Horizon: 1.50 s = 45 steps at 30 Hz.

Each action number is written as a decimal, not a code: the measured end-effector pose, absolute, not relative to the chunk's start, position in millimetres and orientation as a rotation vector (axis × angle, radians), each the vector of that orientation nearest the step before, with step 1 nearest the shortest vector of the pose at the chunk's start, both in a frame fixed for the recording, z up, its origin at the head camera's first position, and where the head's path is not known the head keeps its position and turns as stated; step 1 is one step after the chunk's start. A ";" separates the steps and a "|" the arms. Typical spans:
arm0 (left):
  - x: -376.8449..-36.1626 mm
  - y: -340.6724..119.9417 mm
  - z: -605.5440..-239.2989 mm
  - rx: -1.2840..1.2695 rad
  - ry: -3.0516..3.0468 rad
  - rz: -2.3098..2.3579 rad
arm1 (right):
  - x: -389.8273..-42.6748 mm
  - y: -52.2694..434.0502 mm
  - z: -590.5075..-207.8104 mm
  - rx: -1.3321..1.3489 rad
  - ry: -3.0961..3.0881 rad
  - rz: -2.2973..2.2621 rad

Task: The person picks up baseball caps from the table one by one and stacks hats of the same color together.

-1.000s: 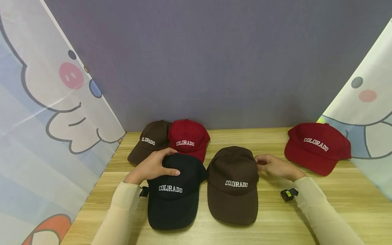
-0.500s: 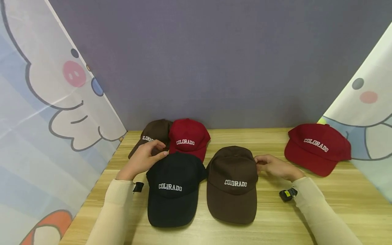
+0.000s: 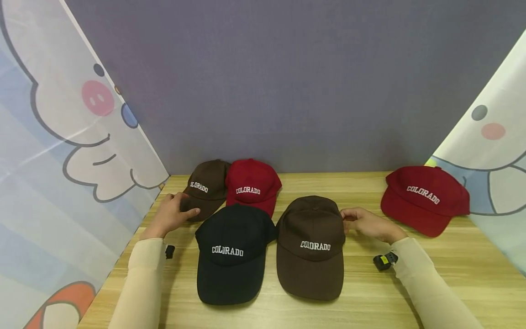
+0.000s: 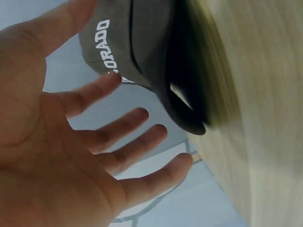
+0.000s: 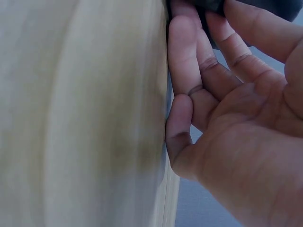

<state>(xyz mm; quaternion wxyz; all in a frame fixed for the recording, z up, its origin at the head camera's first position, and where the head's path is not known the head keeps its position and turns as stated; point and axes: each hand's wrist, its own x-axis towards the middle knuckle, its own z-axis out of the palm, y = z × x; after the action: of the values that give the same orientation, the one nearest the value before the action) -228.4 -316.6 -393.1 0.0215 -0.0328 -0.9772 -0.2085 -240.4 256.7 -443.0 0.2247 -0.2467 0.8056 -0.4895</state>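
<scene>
My left hand (image 3: 170, 214) is at the brim of the back-left brown cap (image 3: 205, 180). In the left wrist view its fingers (image 4: 142, 184) are spread and hold nothing, with the brown cap (image 4: 151, 38) just beyond them. My right hand (image 3: 367, 224) pinches the right edge of the front brown cap (image 3: 310, 274). Up close in the right wrist view, thumb and fingers of the right hand (image 5: 236, 94) meet on dark fabric (image 5: 213, 9), the lower fingers resting along the table. A black cap (image 3: 230, 283) lies left of the front brown cap, both brims toward me.
A red cap (image 3: 252, 178) sits behind the black cap, against the back-left brown one. Another red cap (image 3: 425, 196) lies at the far right. The wooden table (image 3: 308, 315) ends at a grey back panel (image 3: 279, 91), with printed cloths (image 3: 45, 183) at both sides.
My left hand has let go of the black cap and moved left to the back-left brown cap's brim. My right hand stays on the front brown cap.
</scene>
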 end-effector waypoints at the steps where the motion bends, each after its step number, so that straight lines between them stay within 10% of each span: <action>1: -228.4 -318.6 -394.3 -0.079 -3.042 -0.658 | -240.1 256.5 -442.9 -0.680 2.221 -1.351; 20: -232.1 -332.6 -411.1 0.482 -3.092 -0.871 | -241.2 252.1 -442.8 -0.704 2.206 -1.365; 45: -238.0 -332.6 -401.3 0.404 -2.389 -2.028 | -241.4 255.1 -445.1 -0.687 2.211 -1.373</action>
<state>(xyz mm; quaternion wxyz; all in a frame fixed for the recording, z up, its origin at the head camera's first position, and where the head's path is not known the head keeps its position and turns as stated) -238.0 -332.6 -401.3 -0.0091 0.1278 -0.7561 -0.6418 -241.4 255.1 -445.1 0.2227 -0.2489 0.8007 -0.4973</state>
